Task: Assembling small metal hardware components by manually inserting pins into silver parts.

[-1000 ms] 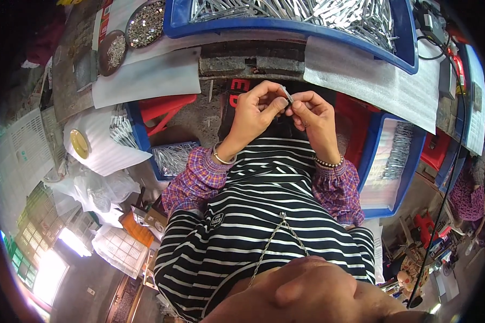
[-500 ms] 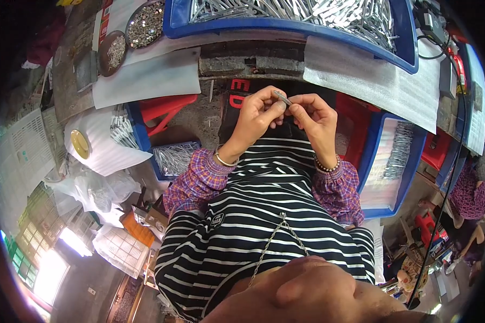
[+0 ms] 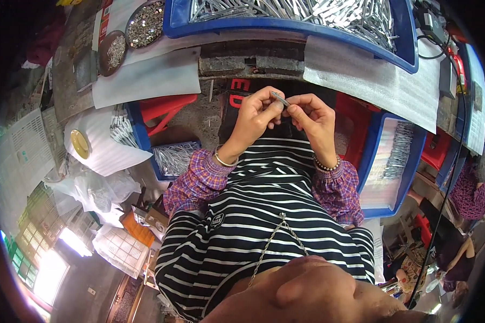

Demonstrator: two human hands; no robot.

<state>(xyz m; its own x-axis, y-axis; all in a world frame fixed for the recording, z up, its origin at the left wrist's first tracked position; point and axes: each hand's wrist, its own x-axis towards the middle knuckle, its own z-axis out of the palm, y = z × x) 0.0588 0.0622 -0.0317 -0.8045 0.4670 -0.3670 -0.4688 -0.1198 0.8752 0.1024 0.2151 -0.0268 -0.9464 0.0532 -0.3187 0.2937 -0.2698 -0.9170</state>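
Observation:
My left hand (image 3: 260, 116) and my right hand (image 3: 314, 117) meet in front of my striped clothing, near the bench's front edge. A slim grey metal piece (image 3: 280, 99) is held slantwise between them, with the fingers of both hands pinched on it. Its exact kind is too small to make out, and fingertips cover part of it. On the bench beyond my hands stands a blue tray (image 3: 291, 27) heaped with slender silvery metal pieces (image 3: 355, 21).
White foam sheets (image 3: 148, 81) cover parts of the bench (image 3: 213, 65). Two round dishes of tiny metal parts, one a brown dish (image 3: 103, 56), sit at far left. A blue tray (image 3: 381, 118) stands right, a smaller bin (image 3: 161, 173) left. A co-worker (image 3: 461, 255) is at lower right.
My hands and the metal piece shift slightly left, and the piece tilts a little more. At lower right, the co-worker's arm and body have moved.

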